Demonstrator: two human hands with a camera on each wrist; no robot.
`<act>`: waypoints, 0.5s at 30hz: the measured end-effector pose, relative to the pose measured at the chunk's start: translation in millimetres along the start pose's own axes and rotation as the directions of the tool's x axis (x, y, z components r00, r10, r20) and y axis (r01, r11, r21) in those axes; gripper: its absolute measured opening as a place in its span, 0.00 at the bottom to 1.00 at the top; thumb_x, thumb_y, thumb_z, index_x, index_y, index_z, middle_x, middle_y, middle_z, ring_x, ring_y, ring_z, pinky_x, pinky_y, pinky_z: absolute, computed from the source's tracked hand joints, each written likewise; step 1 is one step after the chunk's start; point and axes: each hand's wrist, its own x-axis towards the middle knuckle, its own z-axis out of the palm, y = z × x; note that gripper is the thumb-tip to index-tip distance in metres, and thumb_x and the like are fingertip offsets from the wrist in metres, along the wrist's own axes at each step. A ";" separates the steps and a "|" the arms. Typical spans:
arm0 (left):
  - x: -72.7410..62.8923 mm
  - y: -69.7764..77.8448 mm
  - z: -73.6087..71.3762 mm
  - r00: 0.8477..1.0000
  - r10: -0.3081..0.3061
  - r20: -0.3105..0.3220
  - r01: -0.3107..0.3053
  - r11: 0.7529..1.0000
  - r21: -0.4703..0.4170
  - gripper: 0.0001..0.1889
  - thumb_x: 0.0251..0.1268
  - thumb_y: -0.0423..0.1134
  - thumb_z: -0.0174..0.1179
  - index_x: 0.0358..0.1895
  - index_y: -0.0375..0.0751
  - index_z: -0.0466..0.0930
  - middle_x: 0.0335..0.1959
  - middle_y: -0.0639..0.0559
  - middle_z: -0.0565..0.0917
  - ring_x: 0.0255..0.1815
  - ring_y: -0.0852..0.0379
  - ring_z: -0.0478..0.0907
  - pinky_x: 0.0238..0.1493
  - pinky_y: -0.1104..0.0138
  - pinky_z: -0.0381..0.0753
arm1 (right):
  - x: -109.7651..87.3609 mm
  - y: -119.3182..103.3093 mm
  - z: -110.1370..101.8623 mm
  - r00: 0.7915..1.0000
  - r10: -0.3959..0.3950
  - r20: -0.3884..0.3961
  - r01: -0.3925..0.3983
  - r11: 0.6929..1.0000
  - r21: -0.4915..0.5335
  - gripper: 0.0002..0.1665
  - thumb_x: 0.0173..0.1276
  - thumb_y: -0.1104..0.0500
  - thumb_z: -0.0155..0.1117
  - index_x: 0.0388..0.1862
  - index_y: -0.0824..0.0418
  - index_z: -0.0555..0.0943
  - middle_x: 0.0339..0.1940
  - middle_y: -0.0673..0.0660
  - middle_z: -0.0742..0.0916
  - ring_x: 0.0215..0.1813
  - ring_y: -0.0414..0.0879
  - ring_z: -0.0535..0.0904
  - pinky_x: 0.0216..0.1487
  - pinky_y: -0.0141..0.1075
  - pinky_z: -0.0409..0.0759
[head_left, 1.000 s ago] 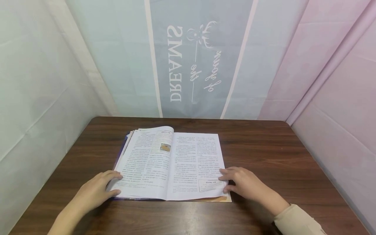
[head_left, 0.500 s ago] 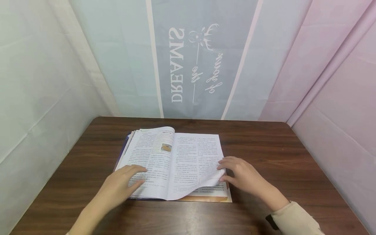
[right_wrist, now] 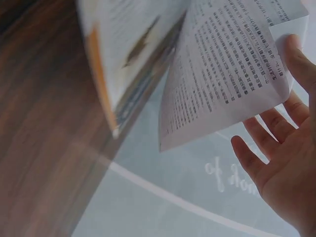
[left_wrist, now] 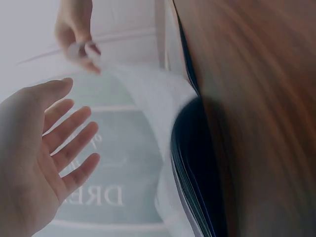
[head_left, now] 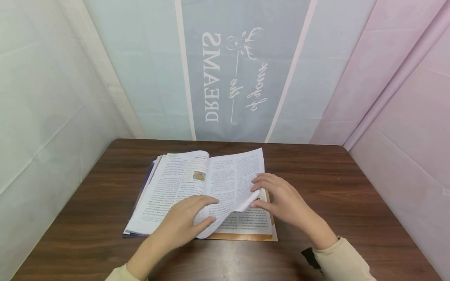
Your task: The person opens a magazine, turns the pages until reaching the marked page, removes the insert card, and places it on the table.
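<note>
A book [head_left: 154, 199] lies spread on the wooden table, with printed pages on both sides. My right hand [head_left: 286, 201] pinches the lower outer corner of a right-hand page [head_left: 221, 179], which is lifted and bent. Seen from the right wrist, thumb and fingers of the right hand [right_wrist: 289, 158] have the raised page [right_wrist: 212, 84] between them. In the head view my left hand [head_left: 181, 222] is above the book near its lower middle, fingers spread. The left wrist view shows the left hand [left_wrist: 39, 153] holding nothing, apart from the page [left_wrist: 153, 94].
The dark wooden table [head_left: 334, 195] extends around the book. Behind it hangs a printed cloth [head_left: 242, 78] with mirrored lettering. Pale cloth walls [head_left: 45, 97] close in the left and right sides.
My right hand has taken hold of the page corner and lifted it, moving left and away. The left hand has left the book's left edge and moved right to the middle.
</note>
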 end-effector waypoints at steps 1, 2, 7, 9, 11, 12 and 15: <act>3.2 3.1 1.4 1.000 0.014 -0.008 -0.014 1.000 -0.010 0.22 0.61 0.47 0.70 0.59 0.51 0.79 0.55 0.60 0.82 0.55 0.59 0.80 0.53 0.61 0.82 | 2.2 -2.9 -0.6 1.000 -0.005 -0.007 0.005 1.000 0.001 0.23 0.49 0.50 0.82 0.42 0.54 0.84 0.55 0.51 0.84 0.63 0.50 0.77 0.62 0.48 0.76; 6.3 5.9 2.5 0.999 0.029 -0.017 -0.030 0.999 -0.020 0.23 0.61 0.47 0.70 0.59 0.51 0.79 0.55 0.60 0.82 0.54 0.59 0.80 0.53 0.62 0.82 | 4.5 -5.8 -1.0 1.000 -0.010 -0.012 0.010 1.000 0.004 0.23 0.50 0.50 0.82 0.43 0.54 0.84 0.55 0.51 0.84 0.63 0.49 0.76 0.62 0.48 0.76; 18.7 15.6 7.6 0.994 0.084 -0.073 -0.088 0.994 -0.064 0.25 0.59 0.44 0.72 0.60 0.48 0.78 0.54 0.59 0.82 0.52 0.60 0.81 0.50 0.64 0.83 | 13.3 -16.7 -2.2 0.999 -0.021 -0.039 0.022 1.000 0.005 0.22 0.50 0.51 0.82 0.42 0.54 0.83 0.56 0.51 0.84 0.62 0.49 0.76 0.61 0.48 0.76; 22.0 17.6 9.1 0.991 0.094 -0.094 -0.101 0.992 -0.073 0.24 0.60 0.43 0.71 0.60 0.48 0.78 0.54 0.59 0.82 0.52 0.60 0.81 0.50 0.64 0.83 | 16.0 -19.7 -2.6 0.999 -0.021 -0.047 0.021 1.000 0.007 0.22 0.50 0.51 0.82 0.42 0.53 0.83 0.56 0.50 0.84 0.63 0.49 0.76 0.62 0.48 0.76; 24.3 18.8 10.4 0.988 0.101 -0.114 -0.111 0.990 -0.083 0.23 0.61 0.42 0.70 0.60 0.48 0.78 0.54 0.59 0.83 0.53 0.61 0.81 0.50 0.65 0.82 | 18.5 -22.4 -2.9 0.998 -0.022 -0.052 0.023 1.000 0.011 0.22 0.50 0.50 0.82 0.42 0.53 0.84 0.56 0.50 0.84 0.63 0.49 0.76 0.62 0.48 0.76; 25.0 19.1 10.9 0.987 0.103 -0.123 -0.114 0.990 -0.084 0.23 0.62 0.42 0.69 0.60 0.48 0.78 0.54 0.59 0.83 0.53 0.61 0.81 0.50 0.65 0.82 | 19.6 -23.6 -3.0 0.998 -0.023 -0.054 0.024 1.000 0.015 0.22 0.51 0.50 0.82 0.42 0.53 0.84 0.56 0.50 0.84 0.63 0.49 0.76 0.62 0.48 0.76; 26.1 19.9 11.6 0.983 0.103 -0.150 -0.117 0.989 -0.089 0.21 0.64 0.39 0.68 0.60 0.48 0.79 0.53 0.59 0.83 0.53 0.61 0.81 0.51 0.65 0.82 | 22.0 -26.2 -3.0 0.998 -0.030 -0.060 0.031 0.999 0.025 0.22 0.51 0.50 0.82 0.43 0.54 0.84 0.57 0.50 0.84 0.62 0.49 0.76 0.62 0.48 0.76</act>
